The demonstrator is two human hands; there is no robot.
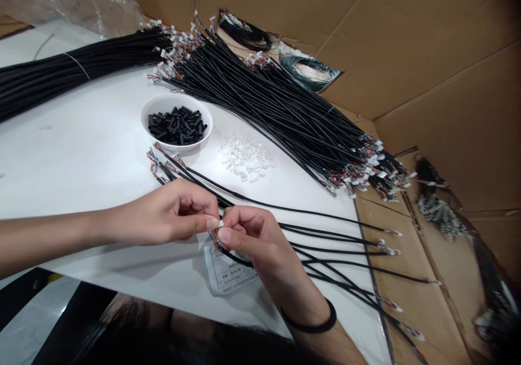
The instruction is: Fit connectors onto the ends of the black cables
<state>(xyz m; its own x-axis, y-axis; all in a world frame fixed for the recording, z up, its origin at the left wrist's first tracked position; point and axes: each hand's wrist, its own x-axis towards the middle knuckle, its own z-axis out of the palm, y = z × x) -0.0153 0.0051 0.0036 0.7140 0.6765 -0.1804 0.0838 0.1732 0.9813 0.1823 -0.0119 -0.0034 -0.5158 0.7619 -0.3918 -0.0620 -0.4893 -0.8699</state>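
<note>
My left hand [173, 213] is closed in a pinch at one side of a small white connector [221, 224]. From the other side, the thumb and fingers of my right hand [258, 237] pinch the same connector and its thin coloured wires [216, 240]. These wires come out of a black cable [236, 258] that runs beneath my right hand. My fingertips partly hide the connector. Below the hands lies a plastic packet with a printed label [230, 272]. Several black cables [301, 208] with wired ends pass behind and under my hands.
A white bowl [145, 126] holds short black tube pieces [177, 126]. Beside it is a pile of small white pieces [246, 158]. Large bundles of black cables lie at the back left [101, 55] and back right [260, 99]. Cardboard walls [407, 55] border the white table [81, 164].
</note>
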